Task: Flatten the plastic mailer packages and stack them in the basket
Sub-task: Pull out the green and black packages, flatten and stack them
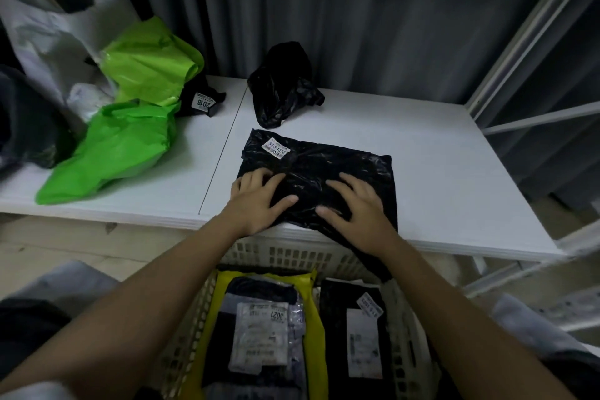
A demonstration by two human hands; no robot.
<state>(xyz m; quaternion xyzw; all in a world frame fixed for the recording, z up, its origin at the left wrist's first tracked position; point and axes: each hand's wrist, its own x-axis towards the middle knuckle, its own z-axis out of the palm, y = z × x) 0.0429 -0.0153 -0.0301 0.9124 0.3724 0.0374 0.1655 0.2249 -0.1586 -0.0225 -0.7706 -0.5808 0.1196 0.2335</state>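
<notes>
A black mailer [328, 169] lies spread on the white desk [438, 172], its near edge hanging over the desk's front edge toward the basket [292, 253] below. A white label [276, 148] reading 57-5-1518 sits at the mailer's far left corner. Both hands rest on this mailer with fingers spread wide and flat, holding nothing: the left hand [256, 201] presses on the mailer's near left part, the right hand [357, 204] on its near middle, thumbs pointing toward each other.

Beyond the mailer, on the desk, stands a crumpled black bag [282, 84], apart from it. To the mailer's left lie two bright green mailers [130, 127], one piled partly behind the other, with a small black package [203, 101] labelled 2018 tucked just beside them. Farther left of the mailer is a heap of white plastic bags [48, 26].

The basket, white with slotted walls, sits directly in front of the mailer, below the desk edge. Inside it, a yellow mailer [315, 328] underlies a stack with a white-labelled package [263, 334] on top, and a flat black package [354, 334] lies to that stack's right.
</notes>
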